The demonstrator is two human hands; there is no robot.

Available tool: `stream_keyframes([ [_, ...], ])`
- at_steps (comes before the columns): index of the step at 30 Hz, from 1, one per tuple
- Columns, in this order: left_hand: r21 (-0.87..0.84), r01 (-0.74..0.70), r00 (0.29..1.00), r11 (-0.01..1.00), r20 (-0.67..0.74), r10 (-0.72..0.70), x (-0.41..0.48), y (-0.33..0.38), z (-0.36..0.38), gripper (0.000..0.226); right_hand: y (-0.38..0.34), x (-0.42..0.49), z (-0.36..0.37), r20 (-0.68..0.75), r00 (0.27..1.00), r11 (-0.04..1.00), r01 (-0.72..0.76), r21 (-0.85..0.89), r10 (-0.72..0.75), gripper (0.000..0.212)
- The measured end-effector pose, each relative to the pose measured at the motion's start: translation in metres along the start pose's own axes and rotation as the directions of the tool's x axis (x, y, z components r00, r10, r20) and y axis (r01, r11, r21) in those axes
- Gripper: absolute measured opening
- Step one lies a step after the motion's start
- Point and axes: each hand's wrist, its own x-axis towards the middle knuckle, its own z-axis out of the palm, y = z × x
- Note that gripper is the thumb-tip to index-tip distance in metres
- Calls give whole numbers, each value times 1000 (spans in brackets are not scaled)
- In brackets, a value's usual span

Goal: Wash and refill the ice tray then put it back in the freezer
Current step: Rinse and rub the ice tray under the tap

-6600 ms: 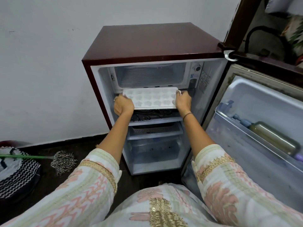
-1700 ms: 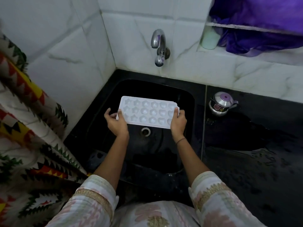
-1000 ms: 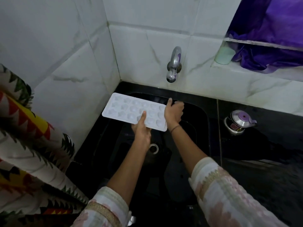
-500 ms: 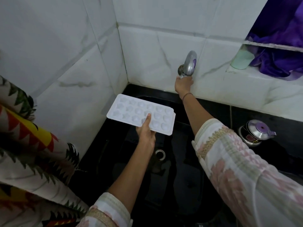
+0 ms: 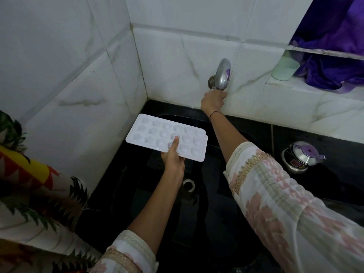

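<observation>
- Probably the ice tray (image 5: pixel 157 133) is light, stiff plastic, slippery once wet.
- Near edge: left hand (image 5: pixel 173 158) pinches it, thumb on top; right hand (image 5: pixel 212 102) grips the tap (image 5: pixel 222 75).

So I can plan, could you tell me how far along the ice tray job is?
Done: the left hand holds the ice tray over the sink. In hand: the right hand grips the tap; no water shows yet. Left: washing, refilling, returning it to the freezer.
</observation>
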Motion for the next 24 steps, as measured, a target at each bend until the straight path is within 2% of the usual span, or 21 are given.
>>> stream_keyframes([
  [4,-1,0,1000,1000,13,0,1,-1,1,43,3,-1,-4,8,999,999,37,-2,-37,51],
  [7,-10,12,1000,1000,7,-12,0,-3,1,47,8,-8,-11,70,996,998,61,-7,-60,60],
  [11,21,19,1000,1000,7,-19,-3,-6,2,47,18,-30,-24,121,977,983,181,-36,-175,62],
  [14,35,26,1000,999,2,-27,-3,-7,3,46,20,-49,-40,139,969,978,203,41,-206,52],
  [18,54,13,1000,998,6,-14,-4,-8,3,43,26,-64,-55,169,955,930,180,319,-243,10],
  [20,50,9,1000,999,10,-9,-5,-9,4,42,31,-72,-62,207,950,904,134,407,-234,8],
  [24,43,20,1000,999,9,-20,-7,-10,5,36,47,-84,-69,206,943,904,164,394,-261,14],
])
